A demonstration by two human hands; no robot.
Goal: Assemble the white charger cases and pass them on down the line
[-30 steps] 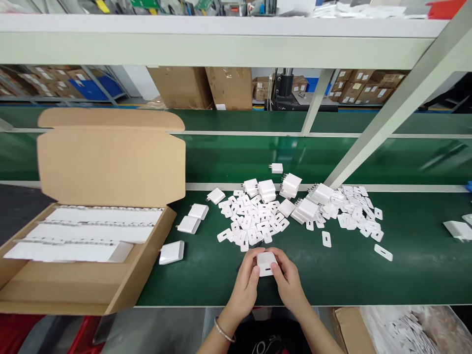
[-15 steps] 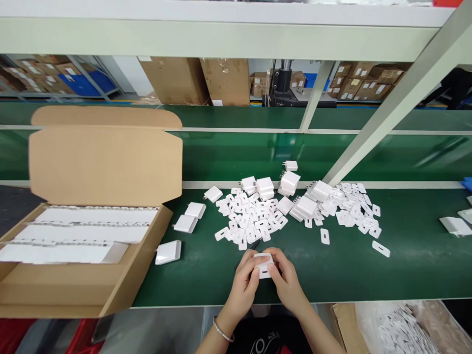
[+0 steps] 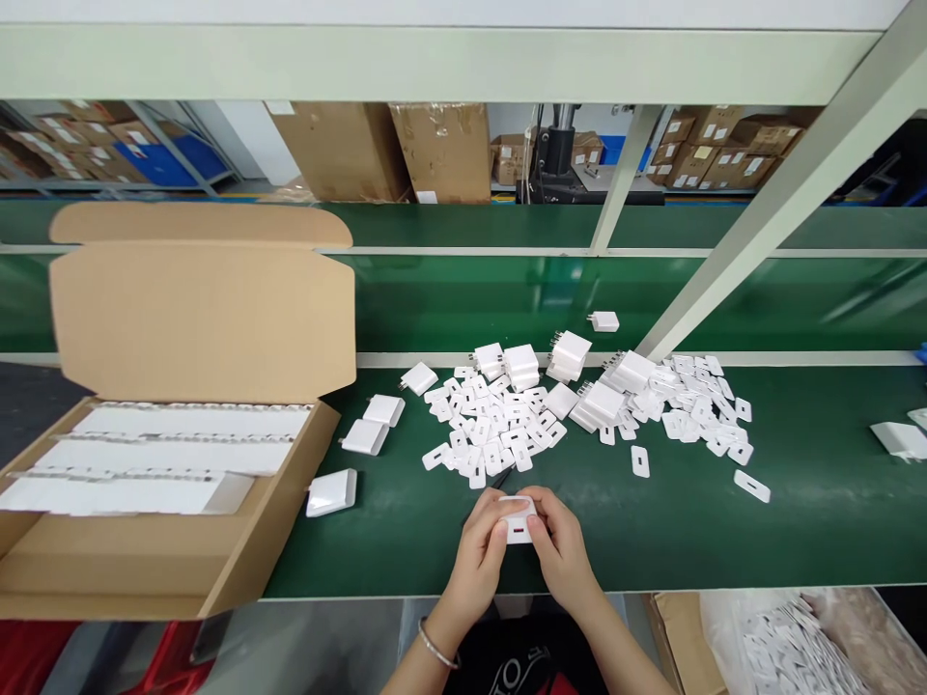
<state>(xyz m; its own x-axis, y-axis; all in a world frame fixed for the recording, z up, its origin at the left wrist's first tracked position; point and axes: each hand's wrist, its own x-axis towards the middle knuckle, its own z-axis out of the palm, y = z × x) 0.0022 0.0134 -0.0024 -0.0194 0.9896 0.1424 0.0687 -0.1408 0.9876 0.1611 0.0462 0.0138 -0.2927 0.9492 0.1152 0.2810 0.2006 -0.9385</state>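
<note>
In front of me, near the bench's front edge, both hands grip a white charger with a dark port slot facing me. My left hand closes on its left side, thumb and fingers pressed to it. My right hand pinches the right side, thumb near the slot. Just beyond my hands spreads a pile of small white slotted cover plates. White chargers with prongs stand stacked behind it, and more chargers lie to its left.
An open cardboard box with rows of white chargers stands at left. A second heap of cover plates lies at right, below a slanted post. One charger rests on the green conveyor belt. A bag of white pieces sits below the bench.
The single charger on the conveyor belt has moved to the right. My hands keep their hold on the charger, almost unmoved. The view has shifted slightly.
</note>
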